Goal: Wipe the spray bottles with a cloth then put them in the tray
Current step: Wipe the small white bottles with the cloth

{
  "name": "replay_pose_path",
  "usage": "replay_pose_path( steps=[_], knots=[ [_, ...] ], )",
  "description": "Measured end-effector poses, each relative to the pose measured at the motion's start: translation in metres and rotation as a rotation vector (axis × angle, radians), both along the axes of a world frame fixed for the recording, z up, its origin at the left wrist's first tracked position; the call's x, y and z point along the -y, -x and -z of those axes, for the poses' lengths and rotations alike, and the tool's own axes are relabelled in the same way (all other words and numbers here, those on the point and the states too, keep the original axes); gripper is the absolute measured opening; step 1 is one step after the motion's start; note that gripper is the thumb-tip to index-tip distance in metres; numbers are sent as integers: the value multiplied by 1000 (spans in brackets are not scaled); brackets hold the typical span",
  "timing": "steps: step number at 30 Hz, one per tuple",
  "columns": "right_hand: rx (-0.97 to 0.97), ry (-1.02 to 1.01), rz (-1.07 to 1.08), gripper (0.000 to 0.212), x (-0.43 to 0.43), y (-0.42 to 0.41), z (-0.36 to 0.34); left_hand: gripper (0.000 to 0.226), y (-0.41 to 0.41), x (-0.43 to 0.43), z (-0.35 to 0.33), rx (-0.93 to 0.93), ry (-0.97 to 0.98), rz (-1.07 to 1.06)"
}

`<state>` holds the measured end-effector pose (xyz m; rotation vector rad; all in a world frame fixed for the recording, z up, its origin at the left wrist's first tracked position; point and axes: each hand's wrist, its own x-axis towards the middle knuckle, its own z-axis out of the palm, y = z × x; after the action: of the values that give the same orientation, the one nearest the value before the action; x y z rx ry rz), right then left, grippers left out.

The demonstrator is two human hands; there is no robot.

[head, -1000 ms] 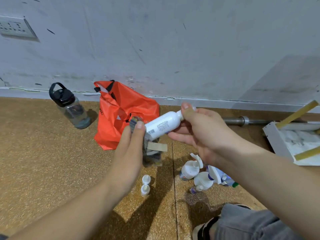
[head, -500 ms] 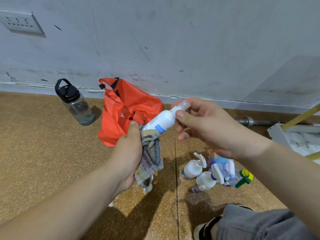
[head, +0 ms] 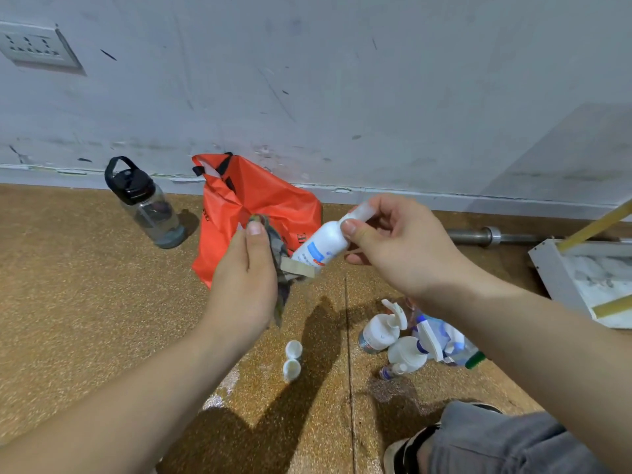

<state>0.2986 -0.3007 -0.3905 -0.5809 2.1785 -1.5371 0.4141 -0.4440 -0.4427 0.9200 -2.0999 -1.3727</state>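
Left hand [head: 244, 285] grips a bunched cloth [head: 278, 254], thumb on top, the cloth touching the base of a white spray bottle [head: 319, 246]; right hand [head: 393, 248] pinches that bottle at its neck and cap with curled thumb and fingers, cap tilted toward 1 o'clock. Other spray bottles [head: 407, 340] lie heaped on the floor [head: 85, 302] at 5 o'clock from the held bottle, and the tray [head: 554, 271] sits at 3 o'clock, well apart. An orange bag [head: 260, 206] lies behind the left hand, a water bottle [head: 147, 206] at its 9 o'clock.
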Motion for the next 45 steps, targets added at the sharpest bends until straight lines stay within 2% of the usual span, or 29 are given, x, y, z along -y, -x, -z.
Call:
replay_pose_path(
  steps=[2, 4, 6, 8, 11, 13, 17, 18, 19, 22, 23, 24, 27, 29, 30, 32, 33, 34, 37, 43, 45],
  knots=[
    [-43, -55, -36, 9, 0, -5, 1, 39, -3, 0, -6, -71, 156, 91],
    [-17, -29, -102, 11, -1, -8, 1, 34, -6, -8, -13, -140, 321, 277],
    [-11, 20, -196, 19, -2, -15, -4, 32, -9, -13, -16, -181, 405, 447],
    [-26, 36, -258, 19, -3, -21, -10, 36, -11, -10, -14, -198, 312, 507],
    [-143, 14, -334, 13, -6, -23, -10, 47, -13, -6, -14, -164, 7, 464],
    [-224, -46, -370, 14, -7, -24, -7, 54, -10, -8, -24, -65, -158, 418],
    [-172, -3, -361, 14, -6, -24, -6, 46, 2, -6, -35, 178, -400, 259],
    [-166, -18, -350, 14, -5, -23, -5, 48, 2, -6, -35, 176, -354, 242],
    [-153, -34, -328, 14, -3, -23, -5, 48, -1, -9, -32, 138, -213, 250],
    [-77, -5, -228, 19, -1, -16, -2, 44, -18, -32, -25, 31, 370, 372],
    [-55, 9, -219, 20, -2, -14, -4, 43, -21, -35, -22, 22, 446, 407],
    [-40, 18, -225, 19, -2, -12, -5, 41, -21, -34, -20, -3, 442, 426],
    [33, 47, -216, 12, -2, -13, -12, 34, -17, -16, -9, -98, 268, 456],
    [106, 85, -103, 12, 0, -9, -12, 36, -14, -11, -4, -99, 5, 397],
    [145, 105, -22, 12, 1, -5, -10, 38, -13, -12, -2, -58, -181, 294],
    [230, 144, 114, 11, 1, 4, -9, 43, -10, -18, 1, 34, -728, 155],
    [285, 166, 145, 10, 1, 6, -8, 47, -10, -22, 2, 31, -939, 149],
    [339, 181, 150, 8, 2, 7, -7, 48, -10, -26, 1, 9, -1060, 168],
    [357, 158, 122, 7, 3, 6, -4, 46, -7, -27, -5, -82, -1135, 207],
    [235, 25, 66, 15, 1, 5, -4, 42, 0, -14, -4, -149, -961, 43],
    [218, -15, 20, 20, 1, 2, -4, 43, -1, -18, -5, -150, -1009, 72]
  ],
)
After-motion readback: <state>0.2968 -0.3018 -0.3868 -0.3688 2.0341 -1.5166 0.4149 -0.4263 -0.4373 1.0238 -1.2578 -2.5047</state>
